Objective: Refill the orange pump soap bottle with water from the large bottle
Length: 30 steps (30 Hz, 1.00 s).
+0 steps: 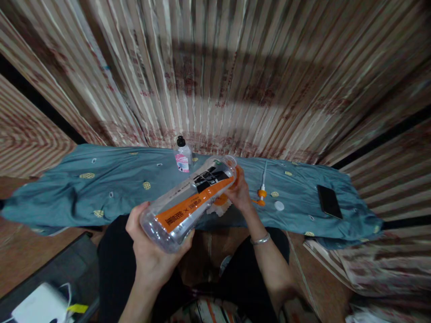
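Above the near edge of the cloth-covered tabletop (101,188), you hold a clear bottle (188,202) with an orange label, lying tilted. Your left hand (151,251) has its fingers wrapped around the base; your right hand (240,193) grips the mouth end. Behind it stands a small pump bottle (183,157); a phone (329,202) lies toward the right edge.

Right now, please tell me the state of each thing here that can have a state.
Clear bottle: lying sideways in the air, held at both ends, looks empty.
Left hand: grip closed around the bottle's base.
Right hand: at the bottle's mouth end.
Small bottle: upright on the cloth, black cap on.
Phone: flat, screen dark.
White cap: loose on the cloth.
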Tool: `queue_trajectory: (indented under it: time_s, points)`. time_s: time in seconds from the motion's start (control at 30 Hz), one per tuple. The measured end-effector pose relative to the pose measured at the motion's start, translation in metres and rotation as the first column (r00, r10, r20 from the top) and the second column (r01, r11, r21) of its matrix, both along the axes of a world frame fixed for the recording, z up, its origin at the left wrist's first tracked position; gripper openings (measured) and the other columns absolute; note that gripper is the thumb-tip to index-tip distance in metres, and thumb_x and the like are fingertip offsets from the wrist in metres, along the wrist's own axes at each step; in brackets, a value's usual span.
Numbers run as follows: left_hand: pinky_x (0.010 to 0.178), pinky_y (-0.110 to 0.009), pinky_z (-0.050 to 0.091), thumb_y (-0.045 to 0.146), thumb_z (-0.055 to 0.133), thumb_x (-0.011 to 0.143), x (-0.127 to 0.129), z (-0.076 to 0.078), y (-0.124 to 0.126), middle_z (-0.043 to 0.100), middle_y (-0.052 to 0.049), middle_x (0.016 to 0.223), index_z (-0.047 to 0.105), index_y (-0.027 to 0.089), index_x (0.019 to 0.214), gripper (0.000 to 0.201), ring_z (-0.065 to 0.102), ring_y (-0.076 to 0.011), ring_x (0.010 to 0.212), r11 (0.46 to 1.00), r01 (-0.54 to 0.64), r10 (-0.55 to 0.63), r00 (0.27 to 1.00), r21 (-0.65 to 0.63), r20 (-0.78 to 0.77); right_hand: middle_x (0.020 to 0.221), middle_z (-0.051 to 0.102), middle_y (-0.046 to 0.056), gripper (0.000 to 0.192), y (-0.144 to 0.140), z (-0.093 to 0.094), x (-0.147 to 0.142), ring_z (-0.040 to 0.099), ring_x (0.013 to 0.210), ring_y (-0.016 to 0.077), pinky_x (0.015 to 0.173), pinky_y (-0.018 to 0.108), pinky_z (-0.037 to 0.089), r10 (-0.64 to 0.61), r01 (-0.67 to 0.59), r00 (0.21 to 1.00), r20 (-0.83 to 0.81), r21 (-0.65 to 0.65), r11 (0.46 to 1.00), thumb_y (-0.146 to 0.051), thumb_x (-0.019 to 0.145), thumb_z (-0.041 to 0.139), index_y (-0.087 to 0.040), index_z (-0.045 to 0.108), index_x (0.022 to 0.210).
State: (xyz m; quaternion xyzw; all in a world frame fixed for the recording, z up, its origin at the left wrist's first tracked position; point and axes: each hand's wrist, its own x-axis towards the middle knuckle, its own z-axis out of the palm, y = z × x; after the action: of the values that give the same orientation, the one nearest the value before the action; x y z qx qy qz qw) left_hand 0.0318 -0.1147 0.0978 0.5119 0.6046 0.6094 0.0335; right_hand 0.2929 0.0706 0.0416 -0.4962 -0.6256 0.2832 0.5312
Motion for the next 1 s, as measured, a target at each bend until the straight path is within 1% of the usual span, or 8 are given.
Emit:
queue_trajectory:
  time_s: [0.03, 0.13, 0.23, 0.33, 0.57, 0.67, 0.83, 1.0]
  points:
    - [0.087, -0.045, 0.074, 0.072, 0.110, 0.064, 0.000, -0.002, 0.000, 0.070, -0.005, 0.137, 0.052, 0.033, 0.157, 0.116, 0.079, -0.0278, 0.106, 0.999, -0.039, 0.039, 0.999, 0.033, 0.012, 0.154, 0.086, 0.018, 0.107, 0.000, 0.000, 0.000, 0.085, 0.146, 0.0430, 0.124, 0.061, 0.073, 0.004, -0.004, 1.000, 0.006, 0.004, 1.000, -0.051, 0.073, 0.106, -0.026, 0.058, 0.164]
    - [0.087, -0.047, 0.075, 0.061, 0.114, 0.067, -0.007, -0.011, -0.004, 0.071, -0.005, 0.138, 0.051, 0.037, 0.160, 0.114, 0.081, -0.0290, 0.106, 0.995, 0.104, -0.104, 0.995, -0.008, -0.002, 0.154, 0.085, 0.019, 0.109, 0.000, 0.001, 0.001, 0.083, 0.150, 0.0442, 0.127, 0.062, 0.071, 0.010, -0.010, 1.000, 0.018, 0.003, 1.000, -0.050, 0.073, 0.107, -0.025, 0.057, 0.167]
    - [0.099, -0.053, 0.078, 0.049, 0.113, 0.077, -0.016, -0.018, -0.008, 0.074, -0.012, 0.149, 0.047, 0.039, 0.168, 0.113, 0.085, -0.0331, 0.116, 0.988, 0.154, -0.154, 0.988, -0.027, 0.015, 0.151, 0.086, 0.017, 0.109, -0.001, 0.001, 0.001, 0.084, 0.147, 0.0442, 0.127, 0.063, 0.071, 0.007, -0.007, 0.999, 0.032, -0.008, 1.000, -0.046, 0.073, 0.107, -0.025, 0.058, 0.168]
    - [0.105, -0.056, 0.078, 0.047, 0.114, 0.077, -0.016, -0.020, -0.008, 0.074, -0.015, 0.153, 0.045, 0.037, 0.169, 0.115, 0.088, -0.0353, 0.122, 0.978, 0.204, -0.203, 0.979, -0.034, 0.024, 0.151, 0.087, 0.016, 0.107, -0.002, 0.002, 0.001, 0.085, 0.145, 0.0443, 0.127, 0.063, 0.071, -0.002, 0.002, 1.000, 0.021, -0.005, 1.000, -0.045, 0.070, 0.107, -0.027, 0.059, 0.164]
    - [0.120, -0.057, 0.071, 0.070, 0.111, 0.071, -0.003, -0.015, -0.001, 0.065, -0.020, 0.169, 0.052, 0.030, 0.168, 0.120, 0.082, -0.0359, 0.138, 0.988, 0.110, -0.092, 0.983, -0.107, 0.161, 0.152, 0.087, 0.017, 0.102, -0.005, 0.008, -0.001, 0.087, 0.142, 0.0432, 0.125, 0.063, 0.072, 0.019, -0.019, 1.000, -0.018, -0.004, 1.000, -0.050, 0.075, 0.104, -0.027, 0.059, 0.163]
    - [0.116, -0.054, 0.072, 0.076, 0.109, 0.069, -0.003, -0.017, 0.002, 0.067, -0.015, 0.159, 0.057, 0.029, 0.164, 0.118, 0.082, -0.0331, 0.130, 0.988, 0.096, -0.069, 0.976, -0.125, 0.204, 0.154, 0.086, 0.017, 0.098, -0.006, 0.008, -0.001, 0.087, 0.142, 0.0428, 0.126, 0.062, 0.072, 0.021, -0.021, 0.999, -0.027, 0.001, 1.000, -0.048, 0.076, 0.103, -0.027, 0.060, 0.162]
    - [0.111, -0.051, 0.074, 0.062, 0.118, 0.056, -0.014, -0.027, 0.007, 0.070, -0.009, 0.146, 0.061, 0.030, 0.157, 0.120, 0.083, -0.0320, 0.124, 0.966, 0.140, -0.059, 0.938, -0.218, 0.342, 0.152, 0.087, 0.017, 0.105, -0.005, 0.006, -0.002, 0.086, 0.143, 0.0428, 0.129, 0.066, 0.069, 0.005, -0.006, 0.998, -0.057, -0.013, 1.000, -0.050, 0.072, 0.107, -0.028, 0.060, 0.163]
    - [0.113, -0.051, 0.073, 0.050, 0.124, 0.048, -0.020, -0.045, 0.019, 0.074, -0.010, 0.145, 0.045, 0.029, 0.176, 0.152, 0.085, -0.0333, 0.124, 0.958, 0.213, -0.086, 0.853, -0.194, 0.516, 0.150, 0.088, 0.015, 0.100, -0.006, 0.008, -0.003, 0.087, 0.140, 0.0399, 0.125, 0.062, 0.072, -0.020, 0.020, 0.998, -0.056, 0.000, 1.000, -0.051, 0.073, 0.108, -0.030, 0.062, 0.159]
